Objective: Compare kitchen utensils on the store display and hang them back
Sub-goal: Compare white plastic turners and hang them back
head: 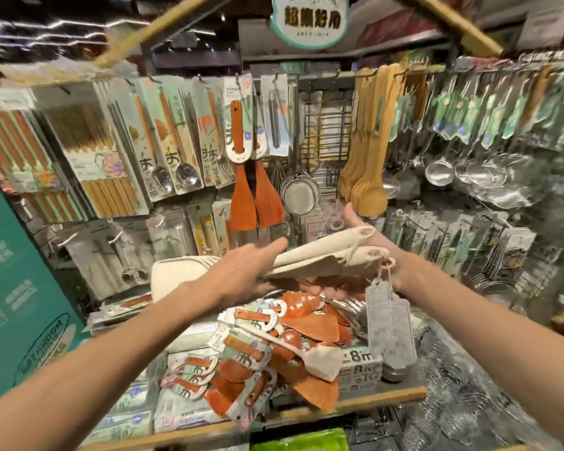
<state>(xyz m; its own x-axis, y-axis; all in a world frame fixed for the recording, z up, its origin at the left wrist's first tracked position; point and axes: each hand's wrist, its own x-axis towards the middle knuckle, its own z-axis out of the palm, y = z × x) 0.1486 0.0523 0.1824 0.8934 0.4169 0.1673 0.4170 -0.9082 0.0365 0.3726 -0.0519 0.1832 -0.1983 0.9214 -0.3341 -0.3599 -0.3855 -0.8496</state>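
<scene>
Right hand [355, 222] grasps cream spatulas [323, 249] by their handles. Left hand [241, 271] rests flat-fingered on them, above a shelf [372, 397] heaped with orange spatulas [310, 330].

Sign [310, 21] above the rack's [326, 125] top centre; chopsticks [79, 148] at the rack's upper left; spoon packs [173, 138] just right of them; hung spatulas [256, 196] side by side mid-rack; strainers [300, 193] just right of those, wooden spoons [365, 177] further right, ladles [469, 170] along the right rail.

Shelf [388, 393] below the rack; heap [261, 353] on its middle, reaching the front edge; loose spatula [306, 349] on top of the heap; flat packs [134, 415] at the shelf's front left; box [13, 288] left of the shelf.

Bundle [316, 255] level above the heap, before the rack; left hand [241, 271] on its left part, right hand [355, 222] at its right end; tags [388, 320] hang from that end over the shelf's right side.
</scene>
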